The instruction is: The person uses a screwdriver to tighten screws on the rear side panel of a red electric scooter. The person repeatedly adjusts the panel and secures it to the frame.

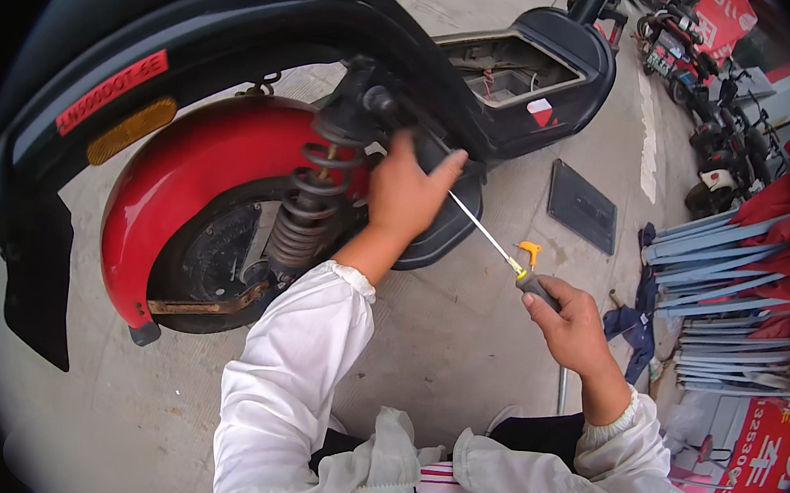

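Note:
An electric scooter [361,6] with a dark body, red rear fender [174,168] and coiled shock absorber [296,232] fills the upper left. My left hand [406,186] is at the frame beside the shock's upper end, thumb raised, fingers blurred and partly hidden. My right hand [572,335] grips the grey-and-yellow handle of a long screwdriver [478,221]. Its shaft runs up-left toward the frame behind my left hand; its tip is hidden. A small orange hex-key tool [529,252] lies on the floor beyond the handle.
The scooter's open compartment [516,73] shows wires. A black panel [582,203] lies on the concrete floor. Bundled red flags on pale poles [716,268], a dark cloth [638,341] and a red signboard [754,471] are at the right. Parked two-wheelers [721,164] line the upper right.

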A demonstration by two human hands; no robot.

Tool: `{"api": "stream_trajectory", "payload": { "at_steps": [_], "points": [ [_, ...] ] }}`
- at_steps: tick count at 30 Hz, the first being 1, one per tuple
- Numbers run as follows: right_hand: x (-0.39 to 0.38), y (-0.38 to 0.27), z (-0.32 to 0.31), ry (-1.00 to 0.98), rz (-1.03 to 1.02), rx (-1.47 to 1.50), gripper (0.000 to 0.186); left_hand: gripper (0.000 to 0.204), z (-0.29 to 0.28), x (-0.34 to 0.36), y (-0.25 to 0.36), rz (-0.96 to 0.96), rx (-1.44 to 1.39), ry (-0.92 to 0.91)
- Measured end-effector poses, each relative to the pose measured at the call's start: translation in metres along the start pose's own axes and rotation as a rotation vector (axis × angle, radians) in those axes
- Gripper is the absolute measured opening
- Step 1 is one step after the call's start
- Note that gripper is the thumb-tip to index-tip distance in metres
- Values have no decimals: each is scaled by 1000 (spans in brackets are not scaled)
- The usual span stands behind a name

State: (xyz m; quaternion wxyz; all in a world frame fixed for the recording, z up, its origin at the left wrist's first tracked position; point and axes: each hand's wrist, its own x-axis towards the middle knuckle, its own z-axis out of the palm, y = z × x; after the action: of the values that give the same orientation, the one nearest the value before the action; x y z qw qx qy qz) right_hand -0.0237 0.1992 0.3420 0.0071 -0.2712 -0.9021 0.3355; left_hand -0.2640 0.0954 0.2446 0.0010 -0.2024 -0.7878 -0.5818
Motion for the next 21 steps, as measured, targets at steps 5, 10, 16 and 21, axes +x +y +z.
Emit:
{"api": "stream_trajectory", "payload": {
  "at_steps": [5,10,16,21],
  "points": [
    [5,-10,-2,0,-21,21,27,68,2,15,-24,76,-191,-6],
    [3,-7,-1,75,-60,35,26,53,2,19,-17,99,-286,-88],
    [-1,1,7,-59,112,289,26,53,3,18,-8,-15,-522,-121],
    [0,18,9,-152,189,531,24,53,-1,19,-5,-66,-514,-214]
  ]
}}
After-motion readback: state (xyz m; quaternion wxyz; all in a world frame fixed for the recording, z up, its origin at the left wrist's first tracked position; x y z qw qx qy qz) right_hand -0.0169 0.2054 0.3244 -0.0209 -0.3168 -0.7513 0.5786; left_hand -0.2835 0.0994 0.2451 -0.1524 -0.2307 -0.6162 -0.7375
